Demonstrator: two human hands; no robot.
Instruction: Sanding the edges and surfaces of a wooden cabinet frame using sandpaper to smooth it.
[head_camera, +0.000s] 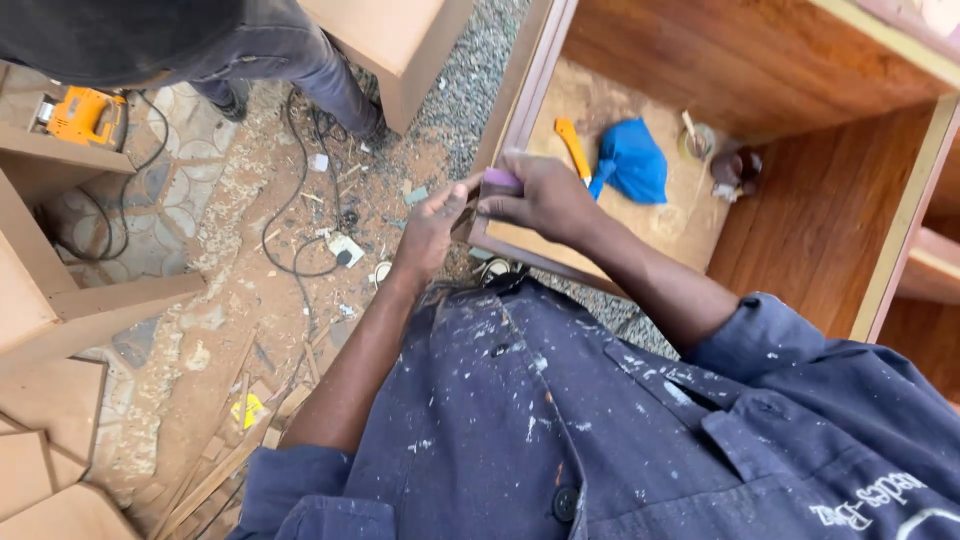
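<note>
Right hand (545, 195) closed on a purple sanding block (502, 179) at the wooden cabinet (800, 90) front corner, left hand (432, 222) pinching the same edge; sanding appears midway, remaining edge length unverifiable.

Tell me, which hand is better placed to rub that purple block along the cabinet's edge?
Probably the right. The right hand already has its fingers closed on the purple block, pressed to the cabinet edge. The left hand only pinches at the corner beside it.
</note>
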